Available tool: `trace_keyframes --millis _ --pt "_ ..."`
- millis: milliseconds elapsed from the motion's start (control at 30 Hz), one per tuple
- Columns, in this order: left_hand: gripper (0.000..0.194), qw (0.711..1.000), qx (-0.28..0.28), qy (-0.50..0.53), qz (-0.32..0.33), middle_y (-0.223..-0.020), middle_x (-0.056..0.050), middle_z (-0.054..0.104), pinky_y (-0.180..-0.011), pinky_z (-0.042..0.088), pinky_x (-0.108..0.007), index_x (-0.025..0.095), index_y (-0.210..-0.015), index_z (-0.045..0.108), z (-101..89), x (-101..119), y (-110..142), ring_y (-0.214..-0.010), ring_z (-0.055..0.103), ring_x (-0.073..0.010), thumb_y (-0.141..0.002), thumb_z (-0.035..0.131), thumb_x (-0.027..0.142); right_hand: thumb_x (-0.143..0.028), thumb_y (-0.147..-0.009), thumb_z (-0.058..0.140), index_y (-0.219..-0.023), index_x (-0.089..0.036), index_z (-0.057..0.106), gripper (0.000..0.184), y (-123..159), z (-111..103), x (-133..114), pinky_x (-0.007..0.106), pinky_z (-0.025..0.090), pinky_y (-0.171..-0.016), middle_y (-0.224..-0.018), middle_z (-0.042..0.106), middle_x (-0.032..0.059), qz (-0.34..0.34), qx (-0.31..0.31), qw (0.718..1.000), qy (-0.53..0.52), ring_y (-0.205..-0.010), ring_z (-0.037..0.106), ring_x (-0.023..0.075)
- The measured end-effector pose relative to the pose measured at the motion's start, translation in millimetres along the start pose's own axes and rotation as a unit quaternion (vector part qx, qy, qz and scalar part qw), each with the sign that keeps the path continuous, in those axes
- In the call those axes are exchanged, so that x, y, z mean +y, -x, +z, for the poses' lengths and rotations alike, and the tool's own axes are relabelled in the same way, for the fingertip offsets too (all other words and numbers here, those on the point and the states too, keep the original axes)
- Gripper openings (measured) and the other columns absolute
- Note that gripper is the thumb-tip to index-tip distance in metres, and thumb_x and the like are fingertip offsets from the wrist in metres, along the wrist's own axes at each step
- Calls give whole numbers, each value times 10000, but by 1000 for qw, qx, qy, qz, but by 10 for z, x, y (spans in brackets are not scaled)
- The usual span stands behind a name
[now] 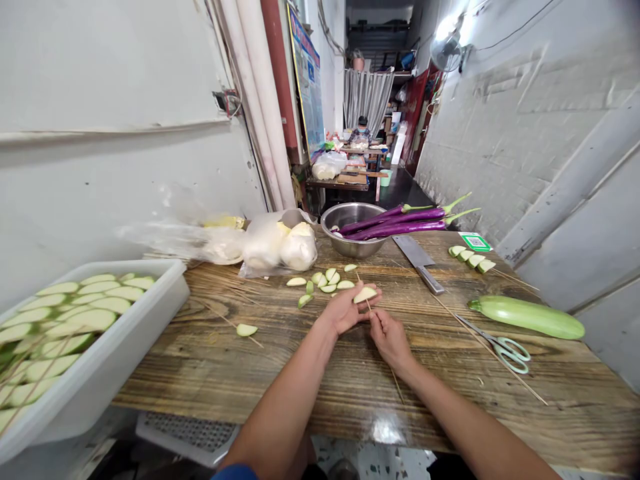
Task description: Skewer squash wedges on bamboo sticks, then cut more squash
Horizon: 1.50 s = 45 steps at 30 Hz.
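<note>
My left hand (344, 310), palm turned up, holds a half-round zucchini slice (365, 295) at its fingers. A thin bamboo skewer (397, 387) runs through or behind this slice; its tip shows above the fingers. Pinched round the skewer just below the slice is my right hand (390, 339). Beyond my hands lies a loose group of zucchini slices (329, 289). To the left, a single slice (247, 330) sits on another skewer on the table. At the right, a skewer with several slices (473, 259) lies near a whole zucchini (527, 317).
Scissors (507, 350) and a cleaver (420, 260) lie to the right on the wooden table (350, 407). Purple eggplants (400, 223) rest across a metal bowl (357, 250). Plastic bags (270, 247) stand behind. A white tub (125, 340) holds skewered slices at left.
</note>
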<state>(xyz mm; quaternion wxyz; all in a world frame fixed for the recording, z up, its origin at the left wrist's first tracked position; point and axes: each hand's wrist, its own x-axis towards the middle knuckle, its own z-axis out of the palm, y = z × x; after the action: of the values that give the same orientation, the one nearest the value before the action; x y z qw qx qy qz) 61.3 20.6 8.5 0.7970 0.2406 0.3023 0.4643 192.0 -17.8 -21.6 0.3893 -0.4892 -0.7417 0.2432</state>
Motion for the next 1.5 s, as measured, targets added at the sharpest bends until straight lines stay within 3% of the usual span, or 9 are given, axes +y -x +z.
trace_keyframes --millis 133,367,567,700,900,1133,1400,1500 --pt "384 999 -22 28 18 -1152 -168 563 -670 514 -343 125 -1001 587 28 46 18 -1061 534 -268 -817 462 438 -328 -876 326 -781 -189 579 304 -38 -13 21 204 354 -512 -614 586 1 5 21 1000 -1 -549 518 125" --pt "172 992 79 16 98 -931 -160 647 -761 507 -387 81 -881 598 12 -30 -15 -901 620 -250 -804 538 223 -349 -866 365 -834 -181 587 281 -21 9 66 209 370 -539 -635 591 0 -2 -5 1000 -9 -543 517 127" --pt "133 990 97 23 98 -867 -148 657 -790 498 -414 85 -862 580 -33 -29 -42 -843 640 -238 -804 536 195 -274 -864 334 -774 -177 588 286 19 8 94 217 379 -574 -647 609 23 -16 -17 999 29 -578 545 139" --pt "123 992 84 27 88 -857 -142 661 -762 507 -391 84 -839 591 4 -78 -42 -834 640 -235 -805 524 182 -273 -863 336 -776 -174 589 285 33 -9 76 216 377 -569 -654 618 27 -20 -9 1000 21 -563 545 135" --pt "166 994 66 -38 76 -747 -124 668 -510 466 -210 72 -833 629 88 -264 -73 -608 623 -150 -778 552 208 -298 -867 334 -756 -159 590 311 -34 -36 103 222 375 -565 -620 600 29 5 23 1000 15 -537 526 136" --pt "202 986 91 -24 137 -805 -129 669 -553 461 -236 88 -824 634 50 -252 -115 -710 636 -189 -723 613 261 -339 -866 344 -842 -158 600 314 -70 -7 153 213 367 -548 -650 609 25 -6 -7 1000 -6 -551 519 132" --pt "272 993 65 -34 95 -728 -100 658 -517 420 -208 92 -827 640 153 -362 -110 -582 584 -125 -691 639 327 -322 -851 354 -757 -154 589 304 -81 -24 160 211 342 -518 -580 564 16 1 30 999 -9 -492 481 123" --pt "332 984 91 -83 126 -758 -89 652 -585 444 -243 114 -891 636 112 -290 -113 -613 580 -130 -707 611 389 -342 -854 349 -748 -152 580 317 -110 -51 157 211 341 -520 -584 565 19 14 46 999 -24 -511 486 126"
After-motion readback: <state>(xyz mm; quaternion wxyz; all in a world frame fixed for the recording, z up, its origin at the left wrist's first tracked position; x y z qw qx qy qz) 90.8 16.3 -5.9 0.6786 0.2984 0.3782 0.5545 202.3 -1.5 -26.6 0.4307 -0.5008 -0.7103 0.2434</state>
